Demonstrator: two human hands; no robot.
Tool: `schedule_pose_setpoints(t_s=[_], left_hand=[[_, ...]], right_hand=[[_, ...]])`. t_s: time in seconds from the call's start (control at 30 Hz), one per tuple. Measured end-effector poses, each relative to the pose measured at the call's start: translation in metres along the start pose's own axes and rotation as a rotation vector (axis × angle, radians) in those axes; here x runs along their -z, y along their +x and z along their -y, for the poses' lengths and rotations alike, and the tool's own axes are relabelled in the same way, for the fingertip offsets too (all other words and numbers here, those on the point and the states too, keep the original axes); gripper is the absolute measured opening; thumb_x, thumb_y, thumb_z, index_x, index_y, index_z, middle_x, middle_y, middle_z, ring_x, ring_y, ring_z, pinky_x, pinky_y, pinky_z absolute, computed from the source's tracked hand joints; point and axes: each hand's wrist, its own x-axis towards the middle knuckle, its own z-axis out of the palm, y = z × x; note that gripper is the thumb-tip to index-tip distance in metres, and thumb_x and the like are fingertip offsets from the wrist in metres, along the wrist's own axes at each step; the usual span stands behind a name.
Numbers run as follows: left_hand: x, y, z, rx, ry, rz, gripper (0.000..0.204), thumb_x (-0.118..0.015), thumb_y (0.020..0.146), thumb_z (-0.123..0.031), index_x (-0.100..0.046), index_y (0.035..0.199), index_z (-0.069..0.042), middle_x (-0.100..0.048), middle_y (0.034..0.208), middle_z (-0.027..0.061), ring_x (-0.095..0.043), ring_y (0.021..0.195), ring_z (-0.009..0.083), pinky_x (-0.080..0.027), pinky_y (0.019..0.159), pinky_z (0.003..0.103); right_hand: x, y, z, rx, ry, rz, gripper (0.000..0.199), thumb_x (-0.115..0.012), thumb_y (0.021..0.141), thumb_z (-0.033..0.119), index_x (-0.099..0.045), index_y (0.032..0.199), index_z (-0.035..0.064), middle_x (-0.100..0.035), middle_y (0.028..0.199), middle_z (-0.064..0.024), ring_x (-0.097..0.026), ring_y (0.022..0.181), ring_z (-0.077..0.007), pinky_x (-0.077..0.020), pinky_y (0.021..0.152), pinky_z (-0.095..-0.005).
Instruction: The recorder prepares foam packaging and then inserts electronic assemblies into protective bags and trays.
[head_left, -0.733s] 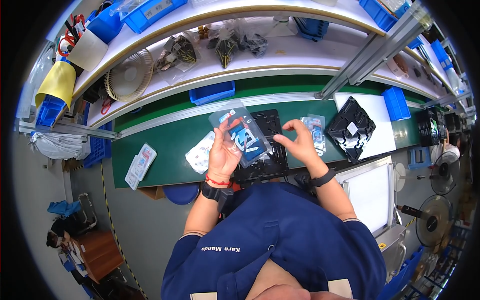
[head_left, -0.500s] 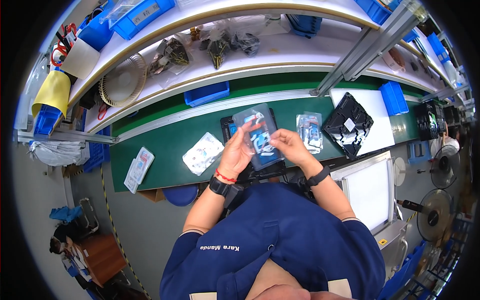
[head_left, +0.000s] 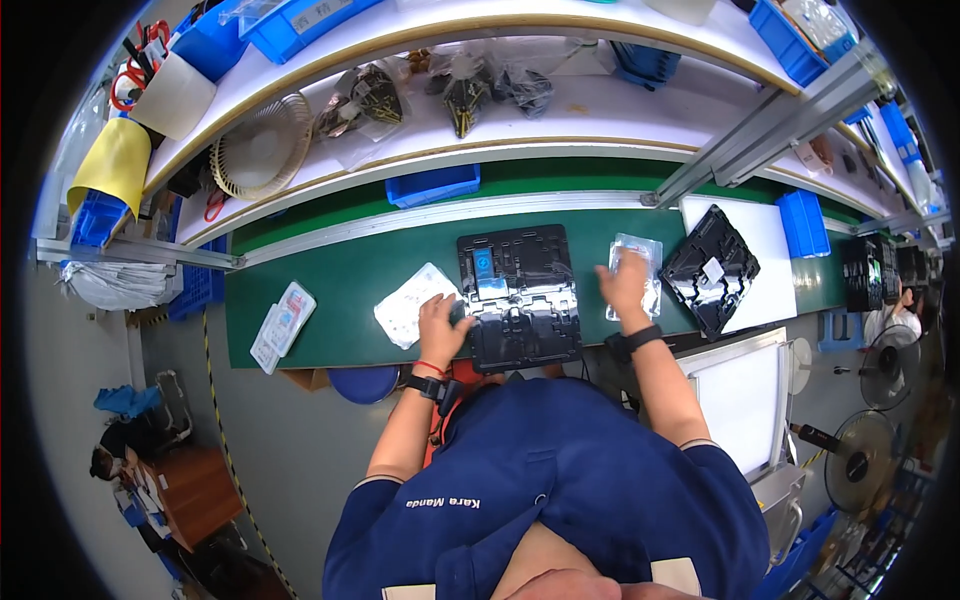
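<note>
A black moulded plastic tray (head_left: 525, 325) lies on the green bench in front of me, with a blue flat piece (head_left: 490, 275) in its upper left compartment. My left hand (head_left: 440, 330) is at the tray's left edge, thumb and fingers apart, beside a stack of white printed sheets or pouches (head_left: 398, 312). To the right of the tray, my right hand (head_left: 625, 285) reaches over a pile of clear printed packets (head_left: 648, 252). Its thumb is spread from the fingers, which rest on or just above the top packet; nothing shows gripped in it.
More flat packets (head_left: 283, 327) lie at the left of the bench. A second black tray (head_left: 712, 270) sits tilted on a white board (head_left: 775, 270) at the right, near a blue bin (head_left: 803, 225). Another blue bin (head_left: 433, 187) stands under the shelf (head_left: 640, 125). A metal post (head_left: 725, 140) rises at the back.
The clear packet held up between both hands has left them. My right hand has moved right to the packet pile; my left hand has lowered leftward. The black tray is now uncovered.
</note>
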Motion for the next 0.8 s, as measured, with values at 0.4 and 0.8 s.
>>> schedule_pose_setpoints(t_s=[0.4,0.8], left_hand=[[-0.013,-0.014,-0.033,-0.051,0.073,0.173,0.098,-0.079,0.056,-0.028,-0.027,0.134,-0.002,-0.032,0.137,0.0144,-0.034,0.123,0.0304,-0.027,0.098,0.043],[0.021,0.015,-0.054,0.184,-1.135,0.18,0.062,-0.064,0.081,-0.016,-0.031,0.13,0.003,-0.058,0.105,0.0127,-0.058,0.091,0.0182,-0.049,0.075,0.03]], right_hand=[[-0.069,0.033,0.172,0.356,0.191,0.557,0.026,-0.066,0.072,0.017,-0.058,0.094,0.0063,-0.051,0.098,-0.0135,-0.049,0.096,-0.032,-0.0409,0.083,-0.0408],[0.02,0.053,0.174,0.16,0.97,0.852,0.019,-0.065,0.075,0.004,-0.052,0.088,0.0008,-0.051,0.06,-0.0009,-0.045,0.054,-0.0074,-0.0377,0.051,-0.0237]])
